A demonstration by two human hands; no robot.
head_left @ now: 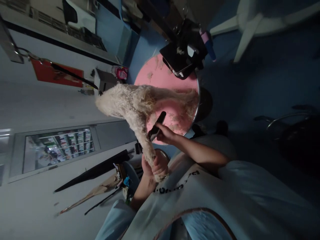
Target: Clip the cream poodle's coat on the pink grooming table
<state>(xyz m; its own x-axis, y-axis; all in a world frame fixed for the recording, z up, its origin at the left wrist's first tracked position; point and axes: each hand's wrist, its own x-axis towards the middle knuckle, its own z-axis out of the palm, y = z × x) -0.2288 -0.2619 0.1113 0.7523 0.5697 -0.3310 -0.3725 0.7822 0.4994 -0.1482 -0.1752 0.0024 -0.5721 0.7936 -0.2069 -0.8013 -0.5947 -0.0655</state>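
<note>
Two hands busy on one dog (132,103). Pale curly coat, middle of frame, up on the round pink surface (165,76); view is tipped sideways, so room's up is toward frame left. Dog's face: can't make it out. Dark lead (75,77) runs from upper left to the dog's left end in frame. One leg (182,96) stretches right and rests on the surface; another, the raised leg (141,135), points down-frame toward the person's apron (180,181). Front or hind, can't say for sure.

Left hand (155,165), lower middle: fingers wrapped round the raised leg just above the paw, tip of paw poking out below. Right hand (165,134), center: fingers closed round a dark clipper-like tool (160,120), its lower end right at the raised leg's edge. Contact with fur or small gap, can't tell.

Tufts of loose fur (175,126) lie about the surface. Black holder (176,60) sits at the surface's upper edge, pink-and-blue item (208,46) beside it.

Step in hand, my read: trimming the raised leg, partway along, coat there looks uneven. Next move calls for a steady left grip, leg extended, tool laid flat along the fur, light pressure near the joint; a sudden pull by the dog could spoil the pass.
</note>
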